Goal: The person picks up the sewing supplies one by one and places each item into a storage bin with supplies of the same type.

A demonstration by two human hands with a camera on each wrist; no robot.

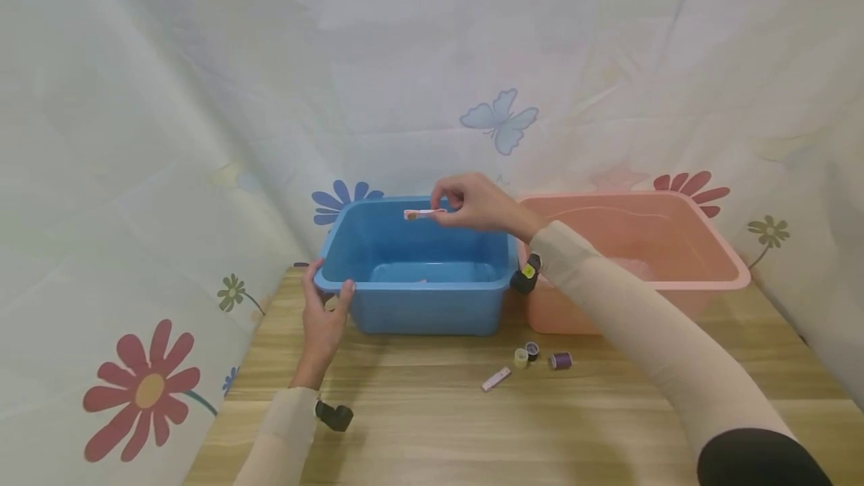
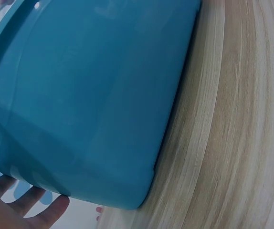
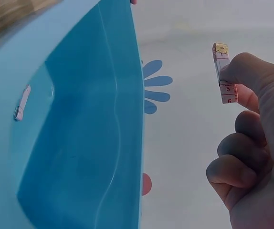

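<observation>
Over the blue basin (image 1: 432,313), my right hand (image 1: 472,205) pinches a folded tape measure (image 3: 225,71) between thumb and forefinger. Red numbers and a brass-coloured end tab show on it in the right wrist view. My left hand (image 1: 325,325) grips the basin's left front corner, thumb at the front rim and fingers round the side; its fingers (image 2: 51,212) lie along the basin's outer wall. A second folded tape measure (image 3: 22,102) lies on the basin's floor.
A pink basin (image 1: 702,287) stands just right of the blue one. In front on the wooden table (image 1: 405,411) lie a folded pinkish strip (image 1: 496,379), a purple thread spool (image 1: 561,360), a pale yellow spool (image 1: 521,357) and a dark spool (image 1: 532,351). A flowered curtain (image 1: 378,96) hangs behind.
</observation>
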